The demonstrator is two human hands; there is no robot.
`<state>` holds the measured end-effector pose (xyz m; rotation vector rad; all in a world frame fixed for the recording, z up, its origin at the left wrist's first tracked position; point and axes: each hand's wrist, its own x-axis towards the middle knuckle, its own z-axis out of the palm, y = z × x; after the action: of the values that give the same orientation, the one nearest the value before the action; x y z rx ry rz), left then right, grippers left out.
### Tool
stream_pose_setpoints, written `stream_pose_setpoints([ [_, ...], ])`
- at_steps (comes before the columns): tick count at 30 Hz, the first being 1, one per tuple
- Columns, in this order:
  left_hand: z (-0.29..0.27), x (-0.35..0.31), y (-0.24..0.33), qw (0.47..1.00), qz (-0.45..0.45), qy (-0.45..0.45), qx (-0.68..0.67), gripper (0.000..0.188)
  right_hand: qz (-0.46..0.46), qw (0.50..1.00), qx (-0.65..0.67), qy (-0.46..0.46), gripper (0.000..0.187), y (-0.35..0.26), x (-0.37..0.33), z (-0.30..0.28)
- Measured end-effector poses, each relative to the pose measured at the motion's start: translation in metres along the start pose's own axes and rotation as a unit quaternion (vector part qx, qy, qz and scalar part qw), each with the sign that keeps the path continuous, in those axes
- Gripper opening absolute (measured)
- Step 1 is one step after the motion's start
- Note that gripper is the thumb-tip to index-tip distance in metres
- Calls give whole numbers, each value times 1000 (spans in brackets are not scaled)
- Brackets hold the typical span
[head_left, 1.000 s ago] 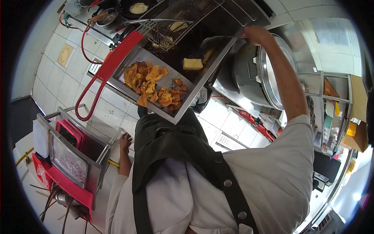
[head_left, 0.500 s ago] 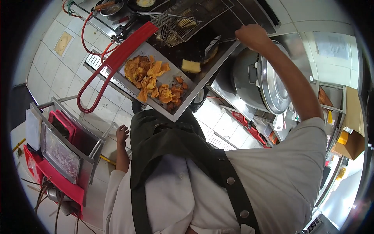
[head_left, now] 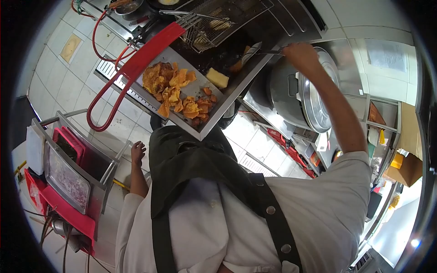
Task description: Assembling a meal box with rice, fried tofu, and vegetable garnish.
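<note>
My right hand [head_left: 301, 57] is closed around the thin handle of a long metal spoon [head_left: 251, 53]. The spoon's head dips into the dark oil of the fryer [head_left: 193, 59], beside an orange-brown piece of food [head_left: 236, 66]. A pale yellow block of food [head_left: 217, 78] sits at the border between the oil and the fryer's metal draining ledge [head_left: 182, 119]. Crisp orange fried pieces [head_left: 175, 98] are heaped on that ledge. Down at my left side hangs my left hand [head_left: 138, 152], empty, with its fingers loosely apart.
A wire fry basket [head_left: 214, 27] with a red handle [head_left: 150, 54] reaches across the fryer's left side. Right of it stands a large lidded pot [head_left: 296, 91]. A metal cart [head_left: 98, 164] with trays is at left; shelves [head_left: 387, 123] line the right.
My right hand has moved slightly right and nearer, drawing the spoon along. The yellow block has turned and shifted slightly left. My left hand still hangs empty.
</note>
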<state>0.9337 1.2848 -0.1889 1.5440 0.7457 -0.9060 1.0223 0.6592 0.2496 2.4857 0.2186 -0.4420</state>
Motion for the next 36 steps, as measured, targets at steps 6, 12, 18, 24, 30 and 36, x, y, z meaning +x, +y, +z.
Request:
stream_pose_setpoints([
  [6, 12, -5, 15, 1000, 4, 9, 20, 37, 73, 995, 60, -37, 13, -17, -8, 41],
  [12, -3, -7, 10, 1000, 2, 6, 18, 37, 171, 959, 222, -34, 30, 30, -69, 104],
  [18, -36, -7, -4, 997, -18, -25, 68, 38, 326, 704, 626, -75, 43, -38, -90, 110],
  [24, -22, -46, 53, 985, -15, 13, 172, 37, 304, 858, 412, 25, 46, -110, -27, 144],
  [30, -2, -76, 99, 983, 60, 28, 170, 40, 347, 829, 429, 87, 36, -116, 13, 135],
  [36, 12, -94, 92, 971, 75, 32, 226, 39, 247, 871, 411, 105, 22, -81, 58, 191],
])
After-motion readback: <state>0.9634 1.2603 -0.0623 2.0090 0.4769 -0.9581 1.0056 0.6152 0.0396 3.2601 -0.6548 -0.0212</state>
